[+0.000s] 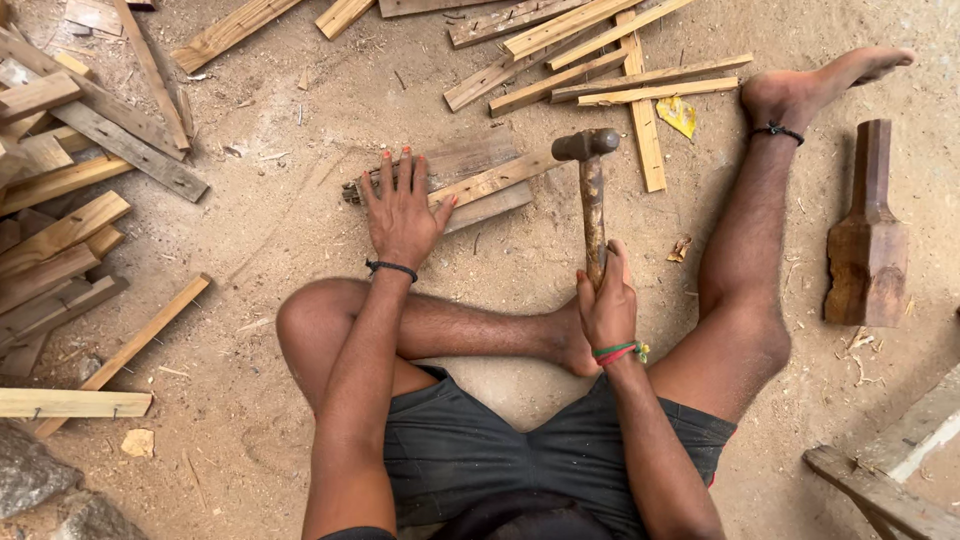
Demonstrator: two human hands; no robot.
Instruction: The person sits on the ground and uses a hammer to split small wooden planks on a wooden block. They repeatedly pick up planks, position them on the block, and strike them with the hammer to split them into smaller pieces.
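L hand (402, 212) flat, fingers spread, pressing wood strips (470, 180) on dirt floor (280, 230) in front of crossed leg. R hand (606, 305) grip clamped on hammer (592, 195) handle low end, head raised over strips' R end. Judgement: keep L fingers well back from strike spot, hit square, short swing. R wrist straight, elbow bent near knee.

Loose wooden slats (70, 160) piled far left, more slats (600, 60) up top, yellow scrap (678, 115) beside them, carved wooden block (868, 235) right, sandy floor (280, 230).

head cam, looks straight down, close
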